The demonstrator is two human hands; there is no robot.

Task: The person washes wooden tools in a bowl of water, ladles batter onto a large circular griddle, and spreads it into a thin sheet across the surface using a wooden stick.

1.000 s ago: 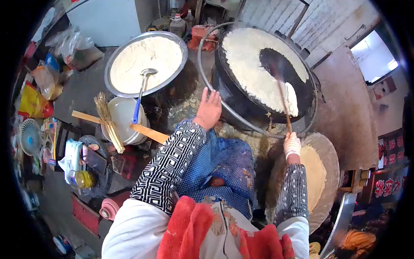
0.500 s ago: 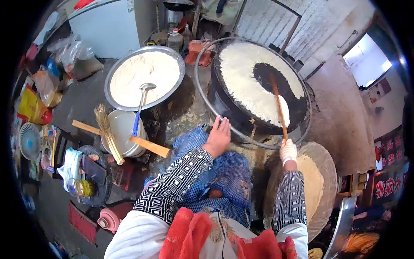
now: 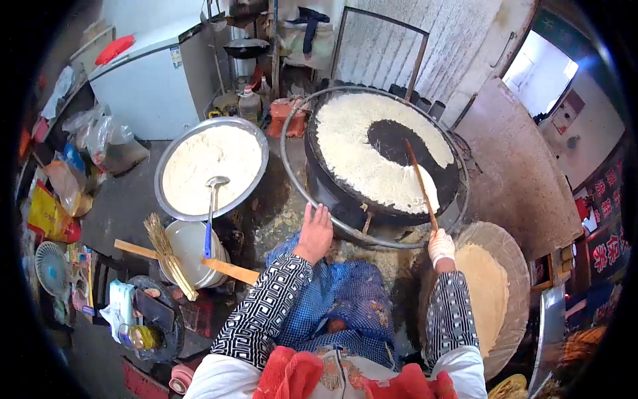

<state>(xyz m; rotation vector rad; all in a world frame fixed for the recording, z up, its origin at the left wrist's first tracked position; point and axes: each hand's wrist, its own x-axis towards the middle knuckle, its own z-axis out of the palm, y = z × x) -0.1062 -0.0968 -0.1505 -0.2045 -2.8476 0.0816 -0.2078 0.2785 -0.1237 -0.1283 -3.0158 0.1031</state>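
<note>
On the round black griddle point(image 3: 392, 141) lies a broad ring of pale batter point(image 3: 345, 143), with dark surface bare at its middle and right. My right hand point(image 3: 441, 246), in a whitish glove, grips the lower end of a thin wooden stick point(image 3: 419, 179). The stick's far part lies across the batter and the bare patch, beside a thick white ridge of batter. My left hand point(image 3: 315, 234) has its fingers spread at the near left edge of the metal ring point(image 3: 290, 174) around the griddle, fingertips at the rim.
A metal basin point(image 3: 264, 159) of batter holds a blue-handled ladle point(image 3: 208, 233). Below it are a white bucket point(image 3: 189, 243), a straw brush point(image 3: 166, 256) and a wooden board point(image 3: 229, 269). A lined basket point(image 3: 515, 279) holds a tan flat round at the right. A white freezer point(image 3: 149, 90) stands behind.
The view has tilted up, showing more of the freezer and back wall. The stick and the white ridge have shifted slightly on the griddle. My left hand stays by the metal ring.
</note>
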